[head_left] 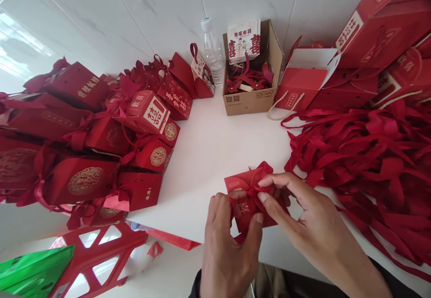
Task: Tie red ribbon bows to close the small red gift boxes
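A small red gift box [247,215] with pale lettering is between my hands near the front edge of the white table. A red ribbon [266,169] runs across its front, gathered into a knot or bow. My left hand [229,239] is closed at the box's left side, index finger at the ribbon and thumb against the front. With thumb and fingertips, my right hand [296,208] pinches the ribbon near the knot. Part of the box and the ribbon ends are hidden behind my fingers.
Finished-looking red gift boxes [84,181] crowd the left. A heap of loose red ribbons [370,149] lies right, below larger red boxes [387,28]. At the back stand a clear plastic bottle [214,55] and a cardboard box [249,102]. A red plastic stool [101,253] is lower left.
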{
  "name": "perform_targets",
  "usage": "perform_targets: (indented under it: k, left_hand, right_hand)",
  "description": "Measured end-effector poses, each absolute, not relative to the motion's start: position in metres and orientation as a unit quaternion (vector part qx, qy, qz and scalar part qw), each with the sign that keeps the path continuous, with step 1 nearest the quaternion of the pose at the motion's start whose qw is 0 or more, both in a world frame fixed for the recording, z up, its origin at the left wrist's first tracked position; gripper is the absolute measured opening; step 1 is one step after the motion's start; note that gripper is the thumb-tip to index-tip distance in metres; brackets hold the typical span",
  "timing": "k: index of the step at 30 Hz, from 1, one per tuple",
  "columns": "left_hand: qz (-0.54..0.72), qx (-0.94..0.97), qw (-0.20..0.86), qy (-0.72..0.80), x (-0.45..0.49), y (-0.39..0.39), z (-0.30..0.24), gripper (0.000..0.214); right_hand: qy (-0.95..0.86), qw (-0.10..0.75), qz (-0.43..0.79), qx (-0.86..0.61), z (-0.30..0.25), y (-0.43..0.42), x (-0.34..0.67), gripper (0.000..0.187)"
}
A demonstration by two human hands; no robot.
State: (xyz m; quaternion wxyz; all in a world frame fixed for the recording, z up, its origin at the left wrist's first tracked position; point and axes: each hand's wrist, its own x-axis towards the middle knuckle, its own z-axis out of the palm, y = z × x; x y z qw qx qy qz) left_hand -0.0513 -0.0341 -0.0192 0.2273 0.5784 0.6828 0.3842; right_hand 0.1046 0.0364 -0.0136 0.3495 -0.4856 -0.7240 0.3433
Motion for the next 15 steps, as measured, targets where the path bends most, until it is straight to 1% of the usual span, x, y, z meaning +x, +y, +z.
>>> perform_targets:
  k: [5, 8, 11, 15]
  left_hand:
    - [0.380, 0.573, 0.221, 0.692, -0.046, -0.029, -0.019, 0.009]
    - [0.389, 0.576, 0.227, 0.682, -0.047, -0.027, -0.019, 0.013]
    - [0.407, 0.574, 0.226, 0.674, -0.050, -0.026, -0.019, 0.012]
    - [0.421, 0.555, 0.235, 0.678, -0.051, -0.024, -0.017, 0.013]
  right_hand:
    - [-0.729, 0.357, 0.339, -0.475, -0.018, 0.031, 0.103, 0.004]
    - [-0.726, 0.378, 0.295, -0.493, -0.021, 0.027, 0.100, 0.004]
    - [-0.734, 0.383, 0.252, -0.501, -0.023, 0.025, 0.101, 0.002]
    - [-0.740, 0.365, 0.271, -0.496, -0.022, 0.026, 0.106, 0.002]
